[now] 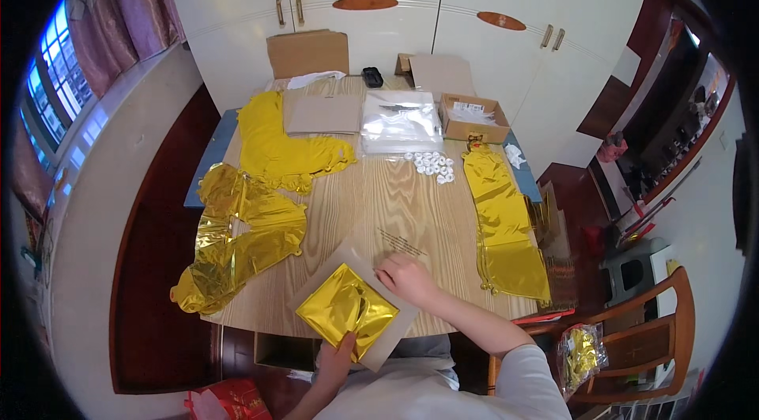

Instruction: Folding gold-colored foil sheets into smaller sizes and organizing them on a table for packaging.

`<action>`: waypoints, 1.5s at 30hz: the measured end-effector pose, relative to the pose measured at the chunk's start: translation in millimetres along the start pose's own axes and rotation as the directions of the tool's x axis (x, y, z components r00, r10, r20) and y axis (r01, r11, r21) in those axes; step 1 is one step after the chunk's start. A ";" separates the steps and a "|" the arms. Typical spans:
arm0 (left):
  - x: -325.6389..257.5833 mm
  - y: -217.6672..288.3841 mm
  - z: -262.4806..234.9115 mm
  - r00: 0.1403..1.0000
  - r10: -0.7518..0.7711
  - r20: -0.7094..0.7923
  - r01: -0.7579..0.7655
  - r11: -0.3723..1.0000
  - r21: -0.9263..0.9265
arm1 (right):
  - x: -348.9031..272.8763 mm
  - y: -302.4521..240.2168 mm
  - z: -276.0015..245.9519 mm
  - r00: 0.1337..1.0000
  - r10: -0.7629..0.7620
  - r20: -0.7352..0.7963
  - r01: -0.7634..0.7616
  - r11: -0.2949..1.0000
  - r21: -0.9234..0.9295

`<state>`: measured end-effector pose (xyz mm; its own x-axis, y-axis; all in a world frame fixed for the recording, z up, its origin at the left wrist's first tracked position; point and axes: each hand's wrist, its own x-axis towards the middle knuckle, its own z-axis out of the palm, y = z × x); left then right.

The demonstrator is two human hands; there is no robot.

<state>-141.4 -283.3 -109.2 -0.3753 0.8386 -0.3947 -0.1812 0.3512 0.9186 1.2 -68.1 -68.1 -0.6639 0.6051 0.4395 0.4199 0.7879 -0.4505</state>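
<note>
on the light wooden table (379,199), left hand (338,353) pinches a folded gold foil square (345,309) on grey card (399,329); right hand (405,278) presses flat on a clear plastic sleeve (395,242).

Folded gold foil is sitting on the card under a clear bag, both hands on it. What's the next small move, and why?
Probably slide the folded foil further into the clear bag. The left hand pinches the foil's near corner at the table edge, the right hand presses the bag down at the foil's far corner, and the foil lies on the card, seemingly only partly covered.
</note>
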 end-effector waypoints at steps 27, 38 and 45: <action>-6.4 19.5 30.1 0.993 -0.121 0.002 0.112 0.915 -0.388 | 9.2 -54.1 -25.6 0.984 -0.082 0.158 0.117 0.966 -0.229; -8.9 21.0 37.8 0.999 -0.022 -0.040 0.008 0.946 -0.325 | -3.0 -65.7 -18.5 0.981 -0.127 0.150 0.178 0.897 -0.405; -12.6 17.9 41.2 0.995 0.066 -0.081 -0.089 0.937 -0.336 | -6.2 -69.9 -22.9 0.986 -0.113 0.120 0.153 0.896 -0.416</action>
<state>-102.5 -270.5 -87.0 -0.4592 0.8232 -0.3339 -0.4421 0.1142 0.8897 -9.8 -124.3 -21.6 -0.7763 0.4942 0.3912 0.5322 0.8465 -0.0132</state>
